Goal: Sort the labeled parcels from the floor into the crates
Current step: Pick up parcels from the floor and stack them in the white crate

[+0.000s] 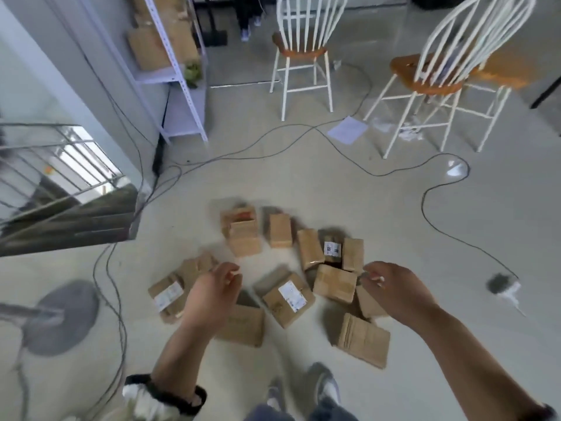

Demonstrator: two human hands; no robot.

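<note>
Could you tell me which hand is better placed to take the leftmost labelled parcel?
Probably the left: the left hand hovers empty right beside that parcel, while the right hand hangs well off to the right.

Parcels (335, 282), centre of frame: brown cardboard, matt, lightly creased; one or two show a faint sheen like clear tape. Labels (291, 295) on three of them: white paper, printed, matt.
Floor (303, 177): pale, smooth, hard, low sheen.
Chairs (300, 51), top of frame: spindles and legs painted white, semi-gloss; seats orange-brown wood, varnished, glossy.
Shelf unit (182, 86), upper left: pale painted metal, perforated uprights, matt.
Railing (60, 165), left: bare metal, bright, reflective.
Loose sheet (347, 130): white paper, matt.
Cuff (164, 393), lower left: black and white fleecy cloth, rough nap.
</note>
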